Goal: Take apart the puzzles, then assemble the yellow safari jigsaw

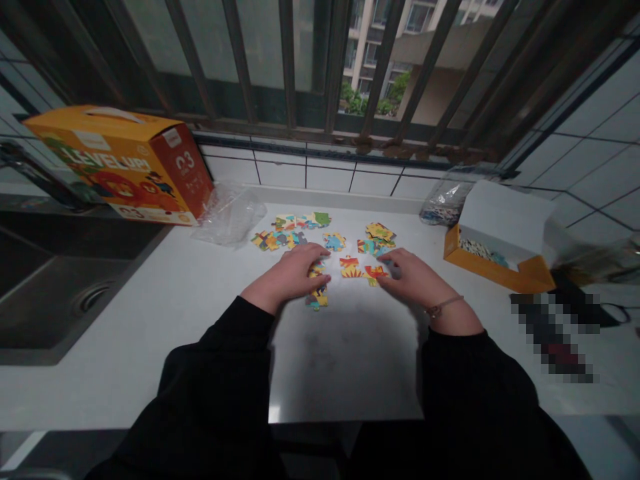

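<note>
Left hand [287, 272]: palm down, curved, fingertips touching a near-far strip of jigsaw pieces [317, 299] just to its right. Right hand [413, 280]: palm down, fingertips on a red-and-yellow jigsaw piece [375, 272] to its left. Whether either hand pinches cannot be told.

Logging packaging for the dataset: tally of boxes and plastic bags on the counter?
Orange cardboard boxes: 2 (the LEVEL UP! box, the open box)
Clear plastic bags: 2 (the crumpled bag, the bag of puzzle pieces)
Total: 4
</note>
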The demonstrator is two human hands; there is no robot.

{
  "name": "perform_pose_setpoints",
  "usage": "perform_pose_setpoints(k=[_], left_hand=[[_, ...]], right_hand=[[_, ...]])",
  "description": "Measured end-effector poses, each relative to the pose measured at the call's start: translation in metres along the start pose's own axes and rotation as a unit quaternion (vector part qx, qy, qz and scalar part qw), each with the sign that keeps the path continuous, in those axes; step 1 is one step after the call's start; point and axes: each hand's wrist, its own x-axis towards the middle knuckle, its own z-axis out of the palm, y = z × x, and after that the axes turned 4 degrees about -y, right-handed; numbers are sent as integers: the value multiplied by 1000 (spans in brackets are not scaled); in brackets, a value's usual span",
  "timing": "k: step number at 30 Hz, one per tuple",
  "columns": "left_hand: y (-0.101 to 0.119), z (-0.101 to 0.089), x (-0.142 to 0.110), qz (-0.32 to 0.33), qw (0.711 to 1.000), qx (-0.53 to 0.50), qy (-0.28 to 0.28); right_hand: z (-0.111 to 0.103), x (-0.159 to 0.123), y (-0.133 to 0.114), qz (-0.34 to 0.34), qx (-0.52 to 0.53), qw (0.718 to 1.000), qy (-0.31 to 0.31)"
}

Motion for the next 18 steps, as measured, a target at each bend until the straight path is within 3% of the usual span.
perform_pose_setpoints(k=[2,6,10,14,18], left_hand=[[12,9,5,14,1000,16,-5],[34,25,12,38,996,52,-65],[38,26,11,31,993,66,-96],[37,22,11,67,991,35,-109],[38,26,11,123,985,24,-119]], right_hand=[[2,3,-7,-13,12,999,-26],[1,2,-9,34,23,998,-42],[-6,0,-7,41,47,996,-62],[-12,1,-7,53,64,997,1],[-8,5,-9,134,169,974,69]])
